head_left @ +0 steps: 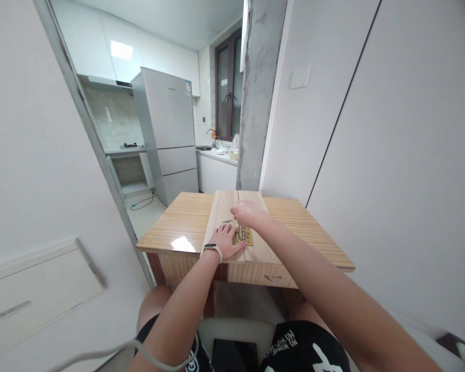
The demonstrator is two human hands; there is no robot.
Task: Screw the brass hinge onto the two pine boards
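Note:
My left hand lies flat with fingers spread on pale wooden boards, a light band on its wrist. Its thumb and forefinger frame a brass-coloured metal plate with holes, which looks like a hinge and sits across the seam between two boards. My right hand is closed above the boards, just beyond the plate. What its fingers hold, if anything, is hidden. Small dark pieces, perhaps screws, lie on the left board near my left fingertips.
The boards rest on a wood-grain table with a drawer at its front. A grey pillar and white wall stand behind and right. Beyond the opening are a fridge and a sink counter. A cable crosses my lap.

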